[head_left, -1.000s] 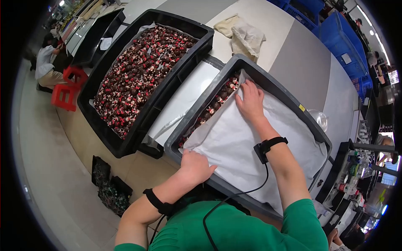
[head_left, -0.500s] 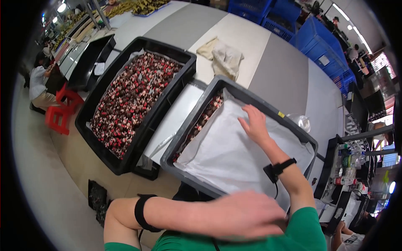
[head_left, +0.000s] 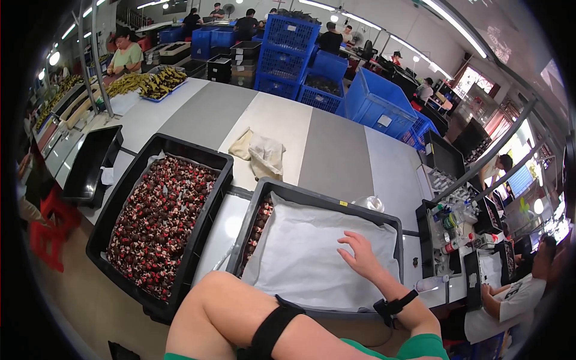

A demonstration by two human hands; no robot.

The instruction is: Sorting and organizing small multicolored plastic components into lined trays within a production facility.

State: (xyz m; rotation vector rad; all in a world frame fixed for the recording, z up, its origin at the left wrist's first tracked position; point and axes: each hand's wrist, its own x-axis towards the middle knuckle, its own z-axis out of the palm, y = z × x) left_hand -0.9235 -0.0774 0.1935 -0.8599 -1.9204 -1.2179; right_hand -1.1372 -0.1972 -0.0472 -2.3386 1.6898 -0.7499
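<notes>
My right hand (head_left: 360,255) lies flat with fingers spread on a white sheet (head_left: 300,258) that covers the black crate (head_left: 324,201) in front of me. Small red and dark pieces (head_left: 259,219) show in a strip along the sheet's left edge. A black strap circles my right wrist. My left forearm (head_left: 240,318), with a black band, crosses the bottom of the view with the elbow raised; the left hand itself is out of the picture. Left of this stands a second black crate (head_left: 180,147) filled with the same red and dark pieces (head_left: 162,222).
A crumpled beige cloth (head_left: 261,153) lies on the table behind the crates. An empty black tray (head_left: 90,165) and a red stool (head_left: 51,231) are at the left. Blue crates (head_left: 384,108) stand at the back. A person (head_left: 510,300) sits at the lower right.
My left hand has left the sheet's near corner and the arm has lifted across the bottom. My right hand slid from the sheet's far left corner toward its near right part.
</notes>
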